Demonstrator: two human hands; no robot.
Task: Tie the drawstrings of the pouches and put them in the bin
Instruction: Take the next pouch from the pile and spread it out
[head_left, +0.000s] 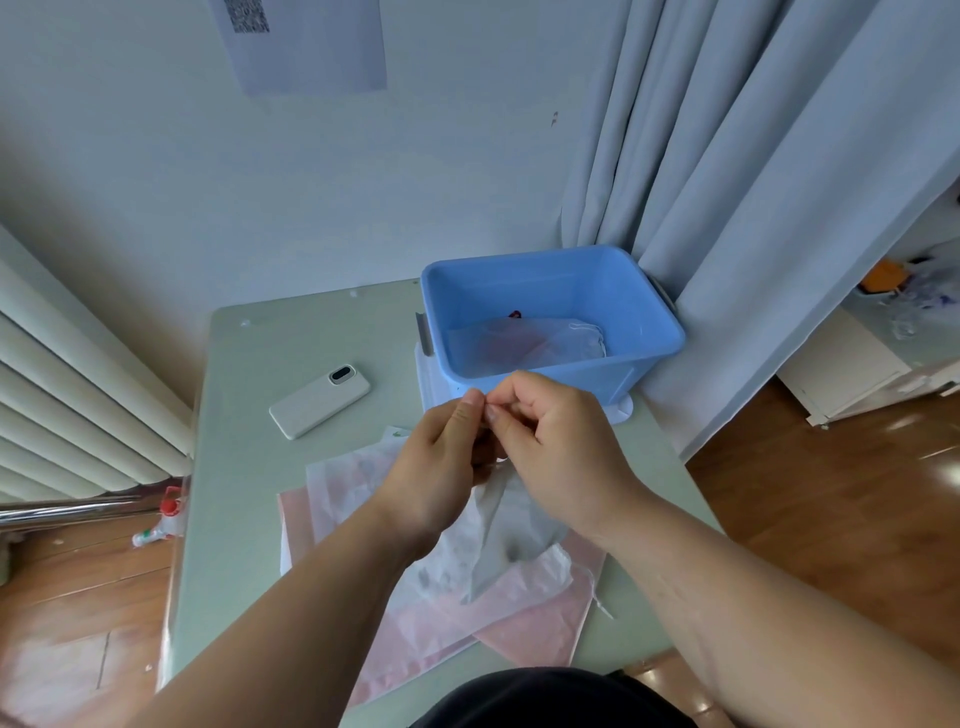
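L hand & R hand are up over the counter, tips meeting. The fingers of both pinch at the neck of a white pouch, presumably on its drawstring, too thin to make out. The pouch hangs down from them toward me, long axis approx. vertical, its bottom over the pile of spare pouches. Prob. mid-tie. The bin sits straight ahead, just beyond my knuckles & a bit right, so the R hand is nearer for the drop. One pouch is already inside.
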